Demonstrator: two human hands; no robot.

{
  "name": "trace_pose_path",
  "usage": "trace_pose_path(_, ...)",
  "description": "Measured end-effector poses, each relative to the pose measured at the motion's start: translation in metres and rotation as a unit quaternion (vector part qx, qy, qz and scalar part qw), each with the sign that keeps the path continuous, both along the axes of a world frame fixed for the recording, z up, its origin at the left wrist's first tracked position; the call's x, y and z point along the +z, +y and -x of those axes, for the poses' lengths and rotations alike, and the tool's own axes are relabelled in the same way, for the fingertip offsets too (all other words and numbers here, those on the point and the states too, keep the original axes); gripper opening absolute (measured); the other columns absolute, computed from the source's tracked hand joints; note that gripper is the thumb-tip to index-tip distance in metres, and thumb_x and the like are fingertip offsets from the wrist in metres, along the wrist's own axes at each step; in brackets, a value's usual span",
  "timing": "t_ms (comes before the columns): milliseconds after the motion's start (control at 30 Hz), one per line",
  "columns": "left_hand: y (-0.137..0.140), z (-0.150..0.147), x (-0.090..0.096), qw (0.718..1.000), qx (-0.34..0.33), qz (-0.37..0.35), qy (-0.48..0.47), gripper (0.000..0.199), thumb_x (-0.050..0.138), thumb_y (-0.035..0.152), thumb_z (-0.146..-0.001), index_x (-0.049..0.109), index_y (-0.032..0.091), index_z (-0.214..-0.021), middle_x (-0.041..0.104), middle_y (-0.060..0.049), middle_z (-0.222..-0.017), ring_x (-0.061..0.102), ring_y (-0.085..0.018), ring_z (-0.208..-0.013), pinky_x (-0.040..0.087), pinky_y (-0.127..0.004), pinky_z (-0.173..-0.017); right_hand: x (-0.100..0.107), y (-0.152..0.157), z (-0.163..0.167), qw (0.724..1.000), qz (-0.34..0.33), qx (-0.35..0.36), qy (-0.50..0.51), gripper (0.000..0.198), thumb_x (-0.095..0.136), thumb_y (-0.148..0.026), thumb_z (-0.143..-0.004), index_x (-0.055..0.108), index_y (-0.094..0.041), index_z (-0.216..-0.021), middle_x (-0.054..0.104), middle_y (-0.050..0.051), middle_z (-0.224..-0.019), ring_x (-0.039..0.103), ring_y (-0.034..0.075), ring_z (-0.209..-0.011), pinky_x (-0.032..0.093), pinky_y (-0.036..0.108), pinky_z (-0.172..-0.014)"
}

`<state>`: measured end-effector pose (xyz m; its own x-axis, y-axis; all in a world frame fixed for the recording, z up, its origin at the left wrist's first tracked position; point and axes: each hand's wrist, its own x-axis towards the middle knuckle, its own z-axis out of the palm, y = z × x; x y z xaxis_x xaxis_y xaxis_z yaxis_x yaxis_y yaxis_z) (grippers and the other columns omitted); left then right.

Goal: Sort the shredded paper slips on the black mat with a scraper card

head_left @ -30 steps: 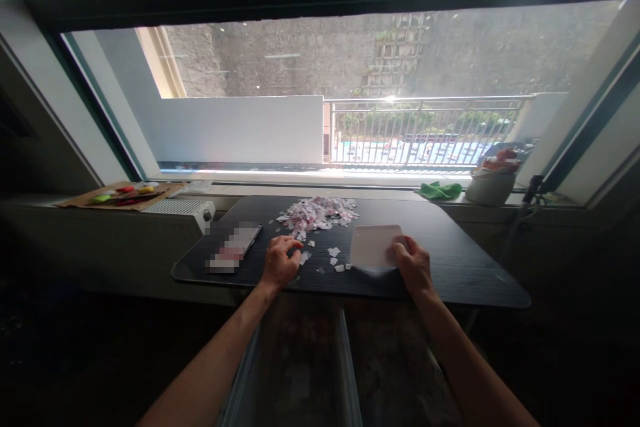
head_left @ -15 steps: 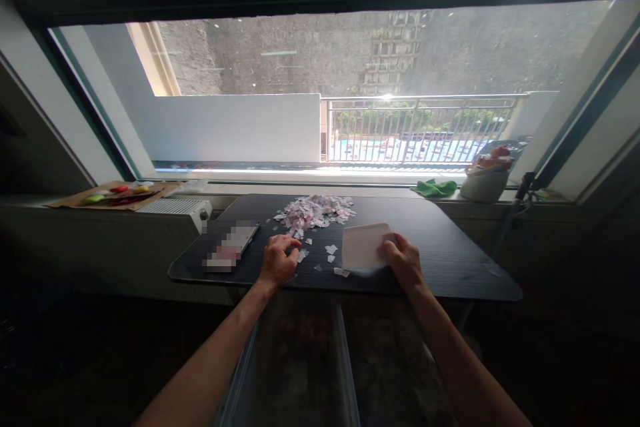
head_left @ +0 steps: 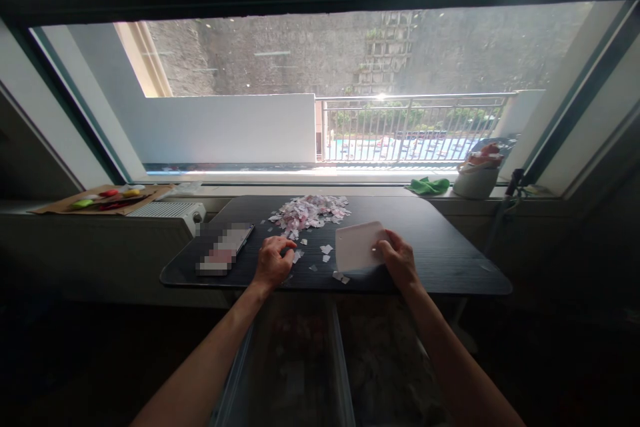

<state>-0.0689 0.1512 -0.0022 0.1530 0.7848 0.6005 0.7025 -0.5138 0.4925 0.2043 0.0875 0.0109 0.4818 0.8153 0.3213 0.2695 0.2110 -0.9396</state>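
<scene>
My right hand (head_left: 397,255) grips the right edge of a flat white board (head_left: 357,247) with rounded corners, thumb on its near face, held tilted over the dark table. Loose paper scraps (head_left: 341,277) lie by its lower left corner, and a few more scraps (head_left: 326,250) lie to its left. My left hand (head_left: 275,259) rests near the table's front edge, fingers loosely curled, with a gap between thumb and index finger. Beside its fingertips lie small scraps (head_left: 298,256). Beyond both hands is a heap of white and pinkish paper scraps (head_left: 307,212).
A phone-like object (head_left: 227,250), partly pixelated, lies left on the black table (head_left: 430,240). Below the front edge stands a clear divided container (head_left: 343,363). On the sill are a green cloth (head_left: 429,185) and a white pot (head_left: 475,181); a radiator (head_left: 170,212) stands left.
The whole view has shifted slightly, moving things left in the picture. The white board has tipped a little in my right hand; my left hand stays beside the scraps.
</scene>
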Motion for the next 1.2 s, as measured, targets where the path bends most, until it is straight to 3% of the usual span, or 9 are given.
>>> trace_pose_path(233, -0.001, -0.001, 0.002, 1.0, 0.0, 0.011, 0.001, 0.019, 0.049, 0.019, -0.07, 0.068, 0.021, -0.073, 0.068, -0.004, -0.086, 0.057, -0.021, -0.094, 0.045, -0.037, -0.089, -0.006, 0.004, 0.0, 0.994, -0.013, 0.103, 0.034, 0.05, 0.054, -0.027, -0.062, 0.06, -0.016, -0.111, 0.07, 0.004, -0.083, 0.064, 0.02, -0.074, 0.051, 0.035, -0.073)
trace_pose_path(467, -0.001, 0.0, 0.001, 1.0, -0.005, -0.003, -0.003, 0.018, 0.049, 0.019, -0.07, 0.067, 0.022, -0.071, 0.068, -0.003, -0.084, 0.058, -0.021, -0.092, 0.046, -0.036, -0.088, -0.006, 0.007, 0.0, 0.998, 0.008, 0.05, -0.037, 0.052, 0.052, -0.031, -0.063, 0.064, -0.013, -0.111, 0.069, 0.003, -0.078, 0.061, 0.018, -0.07, 0.05, 0.033, -0.072)
trace_pose_path(633, -0.001, 0.0, -0.001, 1.0, -0.01, -0.011, -0.007, 0.018, 0.049, 0.019, -0.07, 0.067, 0.023, -0.07, 0.068, -0.002, -0.082, 0.058, -0.02, -0.09, 0.047, -0.036, -0.087, -0.008, 0.008, -0.002, 0.998, 0.019, 0.017, -0.055, 0.05, 0.052, -0.036, -0.065, 0.067, -0.016, -0.109, 0.071, 0.006, -0.094, 0.063, 0.023, -0.088, 0.05, 0.035, -0.081)
trace_pose_path(800, -0.002, -0.001, -0.001, 1.0, -0.012, -0.005, -0.016, 0.018, 0.049, 0.019, -0.07, 0.066, 0.022, -0.07, 0.068, -0.003, -0.08, 0.058, -0.021, -0.089, 0.047, -0.037, -0.085, -0.013, 0.011, -0.002, 0.998, 0.003, 0.05, -0.03, 0.056, 0.054, -0.042, -0.066, 0.065, -0.013, -0.113, 0.072, 0.006, -0.089, 0.064, 0.023, -0.079, 0.051, 0.036, -0.077)
trace_pose_path(933, -0.002, -0.002, 0.0, 1.0, -0.013, -0.002, -0.019, 0.018, 0.048, 0.02, -0.07, 0.067, 0.022, -0.069, 0.068, -0.004, -0.081, 0.059, -0.022, -0.09, 0.048, -0.038, -0.085, -0.015, 0.012, -0.003, 0.998, -0.005, 0.068, -0.018, 0.05, 0.056, -0.039, -0.067, 0.067, -0.016, -0.11, 0.072, 0.004, -0.08, 0.064, 0.021, -0.072, 0.052, 0.034, -0.069)
trace_pose_path(1200, 0.001, 0.0, -0.004, 0.999, -0.017, -0.008, -0.034, 0.019, 0.049, 0.024, -0.069, 0.068, 0.022, -0.07, 0.069, -0.005, -0.08, 0.059, -0.023, -0.088, 0.049, -0.038, -0.084, -0.018, 0.013, -0.005, 0.999, 0.004, 0.031, 0.003, 0.046, 0.055, -0.034, -0.066, 0.07, -0.016, -0.106, 0.072, 0.006, -0.092, 0.064, 0.024, -0.085, 0.05, 0.034, -0.079)
